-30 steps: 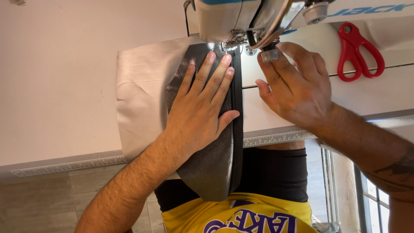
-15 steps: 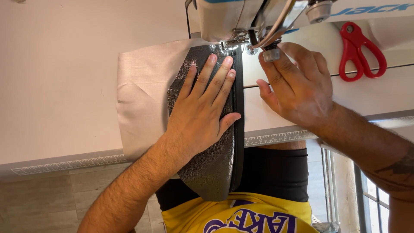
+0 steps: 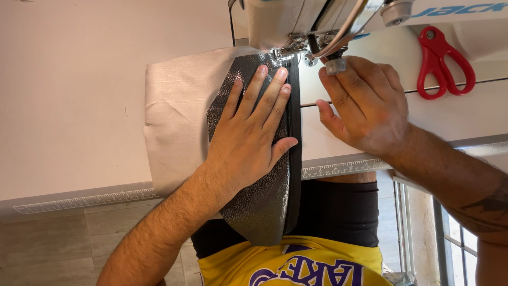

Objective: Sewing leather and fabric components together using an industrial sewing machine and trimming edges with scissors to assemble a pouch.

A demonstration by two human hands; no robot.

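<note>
Here, far out past my left wrist, a printed ruler strip (image 3: 84,201) runs along the near edge of the white table (image 3: 69,106). My left hand (image 3: 248,143) lies flat, fingers spread apart and gripping nothing, pressing the dark speckled fabric (image 3: 259,206) down on the pale beige cloth (image 3: 174,122) that shows to its left. I judge the flat palm is there to keep both layers from slipping as they feed away from me. The dark piece runs from under my fingertips, where it meets the presser foot (image 3: 283,53), back beneath my palm and hangs off the table edge toward my lap. Just right of my thumb its folded edge lies straight. My right hand (image 3: 365,106) rests beside that edge, fingers curled near a small knob (image 3: 335,65) on the sewing machine (image 3: 317,21); whether they pinch anything I cannot tell. Beyond its knuckles, red-handled scissors (image 3: 442,61) lie on the table, and blue lettering runs along the white machine body above them.
</note>
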